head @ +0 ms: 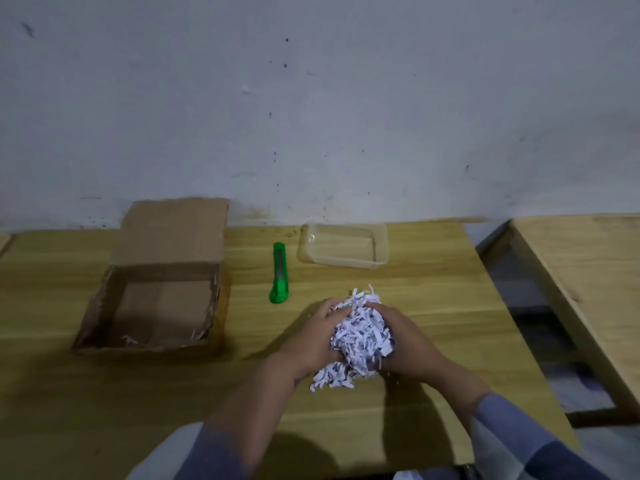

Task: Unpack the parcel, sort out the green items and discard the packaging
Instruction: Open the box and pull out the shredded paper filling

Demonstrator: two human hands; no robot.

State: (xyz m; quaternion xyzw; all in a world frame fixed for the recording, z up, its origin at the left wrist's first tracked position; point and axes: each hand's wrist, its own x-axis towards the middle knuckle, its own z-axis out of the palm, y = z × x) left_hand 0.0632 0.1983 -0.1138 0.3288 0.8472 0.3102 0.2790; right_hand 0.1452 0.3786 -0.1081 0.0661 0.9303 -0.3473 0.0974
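A heap of white shredded paper (360, 337) rests on the wooden table, cupped between both hands. My left hand (313, 336) presses its left side and my right hand (403, 341) its right side. An open cardboard box (156, 285) stands at the left with its flap up; inside it only a few paper scraps show. A green utility knife (280, 273) lies on the table between the box and a clear plastic container (346, 245). Anything inside the paper heap is hidden.
The table (104, 393) runs up to a grey wall at the back. Its right edge falls off to a gap, and a second wooden table (581, 271) stands beyond that gap.
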